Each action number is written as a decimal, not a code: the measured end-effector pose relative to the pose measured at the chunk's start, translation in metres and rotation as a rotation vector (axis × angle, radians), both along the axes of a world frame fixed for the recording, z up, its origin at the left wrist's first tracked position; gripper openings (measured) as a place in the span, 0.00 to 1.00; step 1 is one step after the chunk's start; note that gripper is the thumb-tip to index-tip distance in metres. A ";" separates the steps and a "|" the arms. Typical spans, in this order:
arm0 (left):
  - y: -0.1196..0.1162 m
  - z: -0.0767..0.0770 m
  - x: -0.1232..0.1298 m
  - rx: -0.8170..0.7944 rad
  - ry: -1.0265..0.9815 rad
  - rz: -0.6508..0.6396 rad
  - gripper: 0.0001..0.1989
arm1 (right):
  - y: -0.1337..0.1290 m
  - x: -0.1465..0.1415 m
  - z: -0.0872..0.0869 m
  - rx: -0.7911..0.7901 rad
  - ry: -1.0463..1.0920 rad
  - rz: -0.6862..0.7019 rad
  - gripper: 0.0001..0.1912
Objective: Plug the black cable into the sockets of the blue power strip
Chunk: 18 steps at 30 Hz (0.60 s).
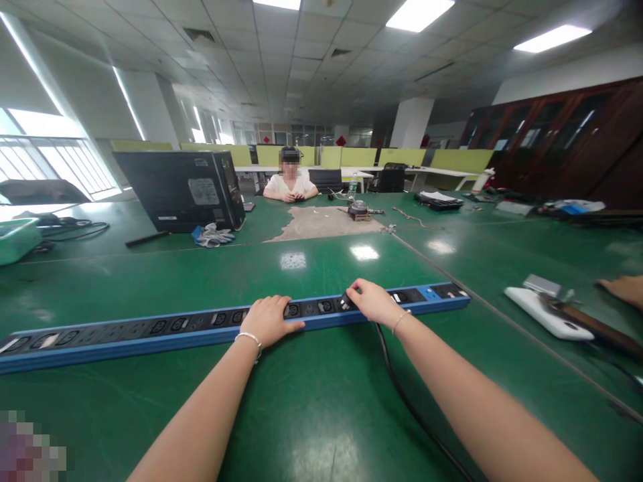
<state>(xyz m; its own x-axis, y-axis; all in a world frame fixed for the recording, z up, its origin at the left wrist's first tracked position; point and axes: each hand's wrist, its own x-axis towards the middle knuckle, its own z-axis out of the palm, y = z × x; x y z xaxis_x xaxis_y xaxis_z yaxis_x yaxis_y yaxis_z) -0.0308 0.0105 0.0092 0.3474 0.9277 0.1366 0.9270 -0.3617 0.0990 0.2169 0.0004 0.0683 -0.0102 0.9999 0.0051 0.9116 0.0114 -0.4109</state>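
A long blue power strip [201,341] with black sockets lies across the green table [321,402]. My left hand [268,319] rests over its middle, thumb apart from the fingers, pressing on the strip. Right of it, my right hand [369,300] pinches a black plug [346,301] at the socket row; its prongs show at the left side. Whether the plug touches a socket I cannot tell. A black cable [394,375] runs from under my right hand toward the bottom right.
A black computer case [185,191] stands back left, with gloves [213,235] beside it. A person [290,182] sits across the table. On the right lie a white device [547,312] and another person's hand [623,289]. A green basket [19,239] is far left.
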 end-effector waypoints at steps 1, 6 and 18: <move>0.000 0.000 0.000 0.002 0.000 0.001 0.35 | 0.000 -0.010 -0.004 -0.026 0.033 0.031 0.13; 0.001 -0.002 0.000 0.032 -0.009 -0.009 0.36 | 0.002 -0.054 -0.012 0.047 -0.042 0.133 0.11; 0.000 -0.001 0.000 0.028 -0.024 -0.019 0.35 | 0.027 -0.095 0.001 -0.052 -0.285 0.124 0.13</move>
<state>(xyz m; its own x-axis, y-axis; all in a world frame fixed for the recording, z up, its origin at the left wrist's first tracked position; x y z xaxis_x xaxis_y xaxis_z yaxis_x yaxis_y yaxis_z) -0.0311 0.0110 0.0085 0.3612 0.9167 0.1708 0.9175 -0.3821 0.1107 0.1224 0.0275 0.0694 -0.1257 0.9899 -0.0663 0.9831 0.1153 -0.1419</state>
